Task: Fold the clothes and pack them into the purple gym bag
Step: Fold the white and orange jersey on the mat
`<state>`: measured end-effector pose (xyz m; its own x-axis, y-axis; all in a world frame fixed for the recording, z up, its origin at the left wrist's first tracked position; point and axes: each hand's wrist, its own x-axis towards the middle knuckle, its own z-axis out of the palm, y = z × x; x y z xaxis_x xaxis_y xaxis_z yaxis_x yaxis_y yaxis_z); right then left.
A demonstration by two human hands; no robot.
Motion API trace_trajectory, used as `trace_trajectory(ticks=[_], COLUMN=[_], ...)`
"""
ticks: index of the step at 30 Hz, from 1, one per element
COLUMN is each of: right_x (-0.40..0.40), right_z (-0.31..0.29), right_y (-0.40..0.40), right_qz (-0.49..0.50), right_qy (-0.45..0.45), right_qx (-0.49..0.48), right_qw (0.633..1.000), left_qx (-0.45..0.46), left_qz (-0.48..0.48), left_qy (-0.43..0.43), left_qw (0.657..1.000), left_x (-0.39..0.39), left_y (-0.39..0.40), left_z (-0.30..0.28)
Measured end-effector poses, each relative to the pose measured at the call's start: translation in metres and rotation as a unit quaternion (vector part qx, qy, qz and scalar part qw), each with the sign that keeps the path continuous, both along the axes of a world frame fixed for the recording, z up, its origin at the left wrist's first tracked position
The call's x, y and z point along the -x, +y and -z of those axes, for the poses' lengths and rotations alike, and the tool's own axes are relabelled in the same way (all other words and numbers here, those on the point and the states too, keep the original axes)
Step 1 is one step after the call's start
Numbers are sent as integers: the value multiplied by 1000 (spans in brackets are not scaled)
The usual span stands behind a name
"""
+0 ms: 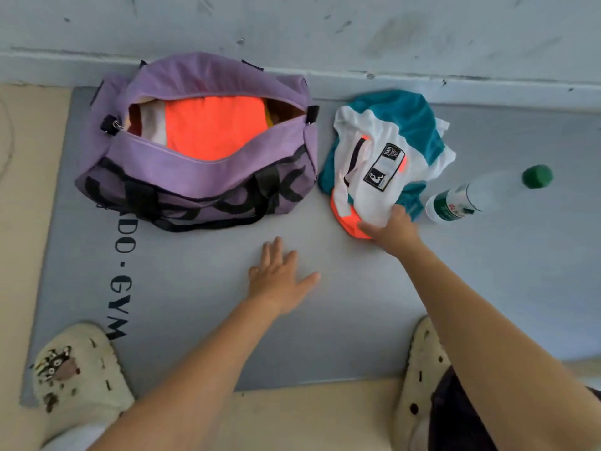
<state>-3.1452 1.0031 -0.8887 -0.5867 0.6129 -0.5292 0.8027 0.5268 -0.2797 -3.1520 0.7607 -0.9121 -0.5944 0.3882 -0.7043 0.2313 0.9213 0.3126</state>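
**Clothes partly packed, one garment left beside the bag**

Clothes already sit inside the purple gym bag (pixel 195 138): an orange garment (pixel 214 125) lies flat on top, with something pale tucked at its left, showing through the unzipped opening. The bag lies on the far left part of a grey mat (pixel 325 320), close to the wall.

Just right of the bag lies a crumpled white, teal and orange shirt (pixel 387 157), not yet folded. The right hand (pixel 395 224) is on its near edge, fingers curled into the fabric as if gripping it, though the exact hold is hard to read. The left hand (pixel 279 278) lies flat on the mat with fingers spread, holding nothing, well apart from bag and shirt.

By the look of it, most of the packing is done; this shirt remains to be folded and put in, and the bag left unzipped.

A clear water bottle (pixel 481 196) with a green cap lies on its side just right of the shirt, near enough to be knocked. Two pale clogs (pixel 81 366) stand at the mat's near edge.
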Motion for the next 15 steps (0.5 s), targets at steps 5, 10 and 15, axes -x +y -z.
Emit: trace_trajectory(ticks=[5, 10, 15], right_x=[-25, -44, -40], right_z=[27, -1, -104], right_y=[-36, -79, -88], right_qz=[-21, -236, -343], right_qy=[80, -99, -89], right_qx=[63, 235, 363], right_qw=[995, 937, 862], left_qx=[-24, -187, -346], left_qz=[-44, -193, -212], left_qy=[-35, -72, -91], left_qw=[998, 961, 910], left_x=[11, 22, 4], left_y=[-4, -11, -14], left_z=[4, -21, -96])
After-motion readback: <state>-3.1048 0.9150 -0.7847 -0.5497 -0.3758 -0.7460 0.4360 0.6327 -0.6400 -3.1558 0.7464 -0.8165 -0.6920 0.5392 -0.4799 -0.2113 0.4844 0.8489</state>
